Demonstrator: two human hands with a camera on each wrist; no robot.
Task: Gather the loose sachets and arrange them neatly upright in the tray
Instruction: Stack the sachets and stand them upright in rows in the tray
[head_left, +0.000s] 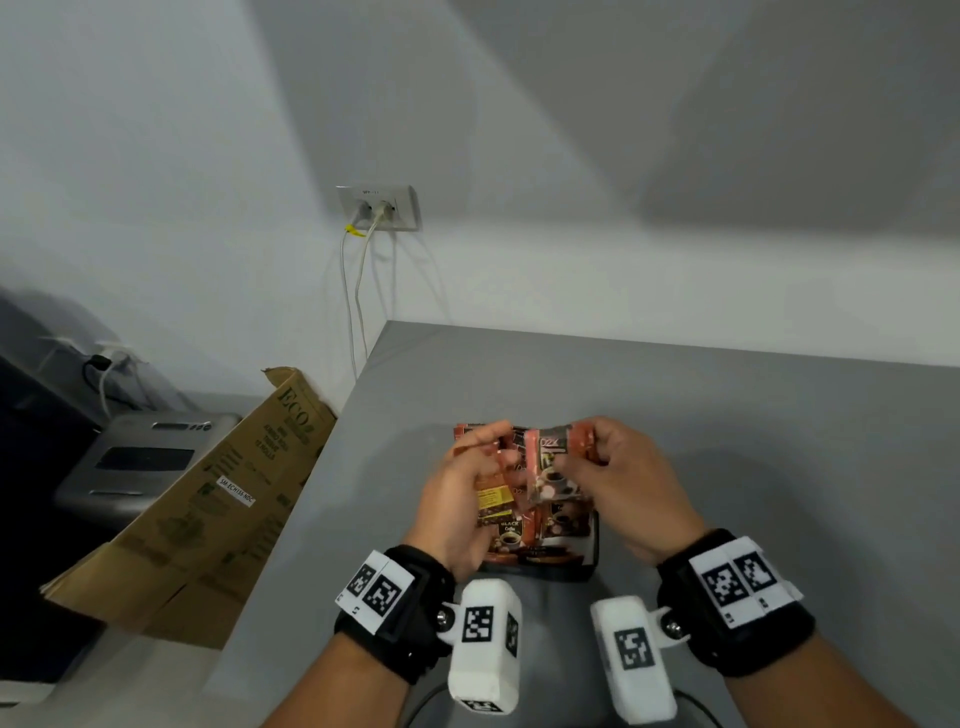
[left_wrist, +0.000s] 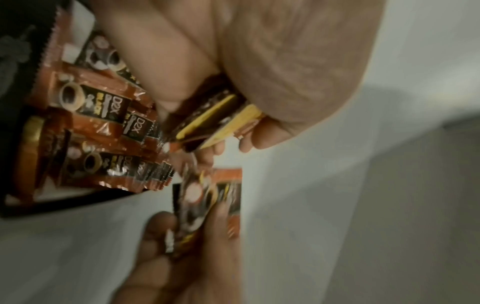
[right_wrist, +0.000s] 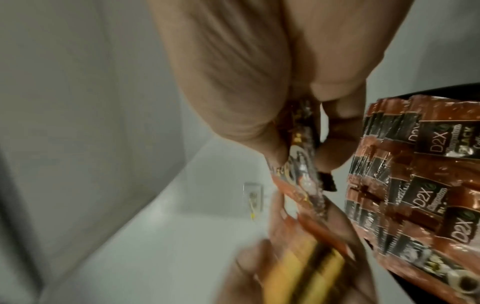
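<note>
Holding sachets in both hands above the tray (head_left: 592, 564), I am partway through loading. My left hand (head_left: 457, 499) has its fingers curled round a small stack with yellow panels (left_wrist: 221, 117), pinched between thumb and fingers. My right hand (head_left: 618, 483) pinches a single sachet (right_wrist: 303, 156) near its top edge, thumb on one face and fingers on the other.

Location: the tray sits on the grey counter (head_left: 727, 441) directly below my hands. It already holds a packed row of sachets (left_wrist: 103, 131), leaning and overlapping rather than truly upright.

Handling, by my estimate:
- Sachets are light, thin and flexible; the foil film looks glossy and probably slippery.
- A stack may fan out or slide apart if pinched loosely.
- Grip across the flat faces near the sealed top edge, where the packet is stiffest.
- Avoid squeezing the filled middle; it may buckle.

Next step, as I judge it: lower the single sachet edge-first into a gap in the row.
</note>
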